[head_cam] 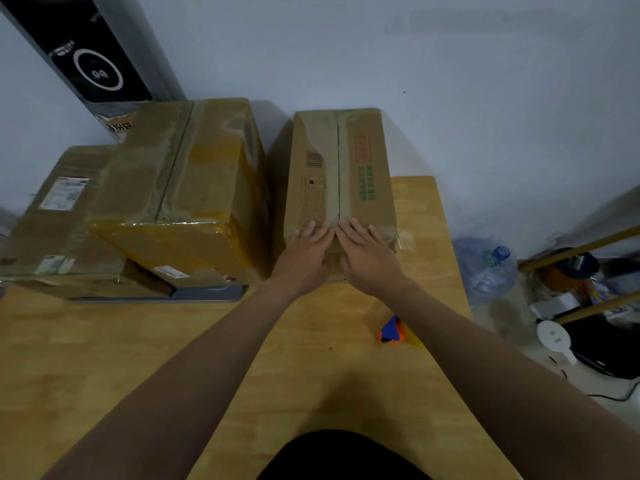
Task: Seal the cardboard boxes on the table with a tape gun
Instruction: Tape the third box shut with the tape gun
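A narrow printed cardboard box (339, 174) stands on the tabletop (104, 358), flaps closed, tape along its seam. To its left sit a large tape-wrapped box (187, 188) and a flatter labelled box (59, 216). The blue-and-orange tape gun (391, 330) lies nearer.

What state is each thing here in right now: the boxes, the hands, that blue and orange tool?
Middle box: flaps shut, tape along the top seam.
Big box: shut, wrapped in yellowish tape.
Flat box: shut, labels on top.
Tape gun: lying on the table, held by no hand.
Left hand: flat, fingers straight, pressing the middle box's near edge.
Right hand: the same, beside the left.
Bottle: capped, off the table.
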{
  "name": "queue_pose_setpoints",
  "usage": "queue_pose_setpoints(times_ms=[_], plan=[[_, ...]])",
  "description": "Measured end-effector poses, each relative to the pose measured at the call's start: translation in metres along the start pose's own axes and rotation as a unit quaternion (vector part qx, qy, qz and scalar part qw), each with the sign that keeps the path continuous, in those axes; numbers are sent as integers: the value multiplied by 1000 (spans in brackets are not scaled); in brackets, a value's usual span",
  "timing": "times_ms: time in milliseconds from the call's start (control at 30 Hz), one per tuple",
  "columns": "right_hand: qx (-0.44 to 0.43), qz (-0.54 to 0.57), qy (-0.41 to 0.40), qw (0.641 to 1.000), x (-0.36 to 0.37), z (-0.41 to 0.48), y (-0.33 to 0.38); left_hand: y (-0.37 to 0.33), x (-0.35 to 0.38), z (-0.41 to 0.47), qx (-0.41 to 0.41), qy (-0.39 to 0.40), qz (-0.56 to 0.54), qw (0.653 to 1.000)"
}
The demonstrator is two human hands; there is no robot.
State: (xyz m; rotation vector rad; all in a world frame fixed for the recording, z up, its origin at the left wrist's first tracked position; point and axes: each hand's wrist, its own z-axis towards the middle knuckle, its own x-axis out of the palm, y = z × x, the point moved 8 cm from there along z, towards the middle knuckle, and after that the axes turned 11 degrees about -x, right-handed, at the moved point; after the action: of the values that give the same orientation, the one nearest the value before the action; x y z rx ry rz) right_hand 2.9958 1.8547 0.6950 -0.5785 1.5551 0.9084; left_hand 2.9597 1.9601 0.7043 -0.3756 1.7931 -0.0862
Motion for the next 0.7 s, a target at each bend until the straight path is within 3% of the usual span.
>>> queue_pose_setpoints(times_ms=[167,400,700], plan=[[6,-22,-29,999,2,-9,-6,12,6,1,12,-7,34,999],[72,-53,-41,995,-3,-33,-30,32,10,-3,-34,-15,70,997],[143,-18,-66,987,-2,-34,-36,30,10,2,-96,-13,-25,995]])
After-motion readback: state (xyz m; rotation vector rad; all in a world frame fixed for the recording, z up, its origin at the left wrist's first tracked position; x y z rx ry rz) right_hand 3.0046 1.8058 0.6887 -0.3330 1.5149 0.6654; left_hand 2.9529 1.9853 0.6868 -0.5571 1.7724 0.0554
